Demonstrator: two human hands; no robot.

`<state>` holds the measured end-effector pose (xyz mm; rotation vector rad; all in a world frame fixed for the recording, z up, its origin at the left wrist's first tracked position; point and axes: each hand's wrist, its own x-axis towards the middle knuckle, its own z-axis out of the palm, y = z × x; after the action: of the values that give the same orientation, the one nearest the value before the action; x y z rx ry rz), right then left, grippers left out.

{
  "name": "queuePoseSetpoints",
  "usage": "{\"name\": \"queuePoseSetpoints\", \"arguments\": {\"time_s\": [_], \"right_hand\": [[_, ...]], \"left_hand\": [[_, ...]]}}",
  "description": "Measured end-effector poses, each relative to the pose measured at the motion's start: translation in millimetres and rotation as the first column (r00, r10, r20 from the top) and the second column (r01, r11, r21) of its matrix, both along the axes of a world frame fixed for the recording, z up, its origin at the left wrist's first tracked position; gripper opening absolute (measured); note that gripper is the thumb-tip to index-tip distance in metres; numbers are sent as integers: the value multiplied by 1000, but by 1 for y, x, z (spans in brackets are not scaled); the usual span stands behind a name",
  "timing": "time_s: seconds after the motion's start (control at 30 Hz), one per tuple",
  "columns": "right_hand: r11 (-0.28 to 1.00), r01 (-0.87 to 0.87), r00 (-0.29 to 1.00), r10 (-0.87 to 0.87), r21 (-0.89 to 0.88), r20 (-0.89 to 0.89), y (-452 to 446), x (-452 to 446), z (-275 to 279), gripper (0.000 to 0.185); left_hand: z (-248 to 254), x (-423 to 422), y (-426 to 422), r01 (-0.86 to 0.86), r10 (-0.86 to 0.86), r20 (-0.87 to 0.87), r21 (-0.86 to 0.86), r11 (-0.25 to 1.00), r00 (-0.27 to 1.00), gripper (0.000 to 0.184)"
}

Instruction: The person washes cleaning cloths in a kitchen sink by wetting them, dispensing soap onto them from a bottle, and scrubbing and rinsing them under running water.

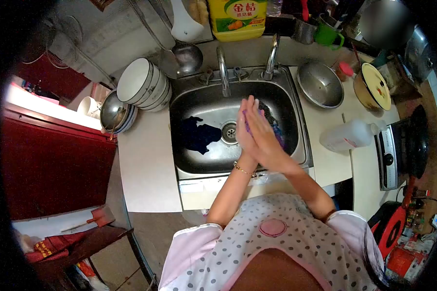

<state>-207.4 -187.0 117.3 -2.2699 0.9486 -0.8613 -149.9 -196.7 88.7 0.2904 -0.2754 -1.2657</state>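
- Your left hand (246, 142) and right hand (266, 139) are pressed palm to palm above the sink (199, 104), fingers straight and pointing toward the taps.
- Between them you have a purple cloth (247, 122) gripped; only a strip of it shows past your fingers (your right hand covers most of the rest).
- Beside your right hand, on the right side of the basin, more purple and blue material shows, with a dark, mesh-like patch above it; you cannot tell from here whether this is part of the same cloth.
- To the left of your hands, a dark cloth (196, 135) lies crumpled on the basin floor, its right end just beside the drain (229, 132).
- Behind the basin stand two taps, the left tap (222, 72) reaching out over the sink and the right tap (272, 56) at the back corner.
- On the bench (145, 167) to your left, white bowls (133, 82) are stacked one in another and tilted, close to the sink's back corner.
- On your right, a metal bowl (319, 86) sits near the sink, with a yellow lidded pot (377, 87) beyond it and a whitish plastic bottle (345, 136) lying on its side nearer you.
- A yellow jug (237, 22) stands behind the taps.
- You wear a bracelet (245, 169) on your left wrist and a spotted apron (243, 218).
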Motion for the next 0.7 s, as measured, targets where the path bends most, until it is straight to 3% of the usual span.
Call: {"name": "queuePoseSetpoints", "arguments": {"time_s": [0.03, 0.07, 0.1, 0.17, 0.23, 0.27, 0.3, 0.33, 0.37, 0.43, 0.47, 0.5, 0.57, 0.6, 0.63, 0.7], "right_hand": [[993, -120, 993, 120, 3, -8, 5, -7, -1, 59], [989, -137, 974, 126, -49, -188, -6, -9, -10, 61], [987, -155, 962, 158, 28, -224, -22, -8, -8, 62], [1000, 27, 970, -26, 2, -241, -53, 3, -4, 62], [999, 16, 976, -24, -42, -215, -38, 4, -12, 63], [997, -4, 981, -11, -80, -194, -25, 4, -16, 63], [990, -128, 992, 128, -57, 2, -5, 0, -3, 64], [990, -142, 990, 142, 4, -23, 9, -2, -3, 63], [986, -155, 986, 158, 68, -50, 17, -4, -4, 62], [997, -49, 988, 55, 51, -141, -20, 1, -7, 60], [999, 35, 970, -26, 32, -240, -30, 3, -10, 57], [998, 51, 970, -42, 32, -239, -28, 3, -16, 57], [983, 137, 977, -114, 123, -181, -27, 3, -27, 55], [984, 45, 999, -48, 175, 14, -16, -4, -32, 52], [984, 39, 999, -43, 175, 17, -9, -15, -34, 52], [952, -82, 977, 18, 295, 214, 4, -35, -38, 57]], "left_hand": [[-1, 3, 2, -9, 5, 75, 58, 998, 997, 42], [-1, -3, 8, 10, 1, -73, 157, 988, 997, 40], [7, -12, 16, 11, 2, -75, 167, 986, 997, 40], [17, -26, 26, -58, 41, 62, 291, 955, 997, 39], [16, -17, 20, -37, 31, 24, 285, 958, 999, 39], [10, -3, 13, 2, -10, 36, 203, 979, 999, 38], [2, 10, 6, 45, -52, 55, 125, 991, 997, 40], [-5, 21, -1, 32, -33, 20, 25, 999, 999, 38], [-11, 19, 3, 53, -54, 32, 31, 998, 998, 38], [2, 4, 14, 59, -45, -185, 70, 996, 982, 37], [10, -6, 18, -3, -4, 42, 163, 987, 999, 35], [8, -8, 19, 14, -21, 43, 163, 987, 999, 35], [4, -5, 18, 51, -72, 97, 199, 979, 993, 32], [3, -1, 19, 82, -111, 79, 312, 947, 991, 28], [1, 4, 16, 76, -107, 82, 312, 947, 991, 28], [-9, 17, 8, 53, -105, 156, 303, 952, 982, 28]]}}
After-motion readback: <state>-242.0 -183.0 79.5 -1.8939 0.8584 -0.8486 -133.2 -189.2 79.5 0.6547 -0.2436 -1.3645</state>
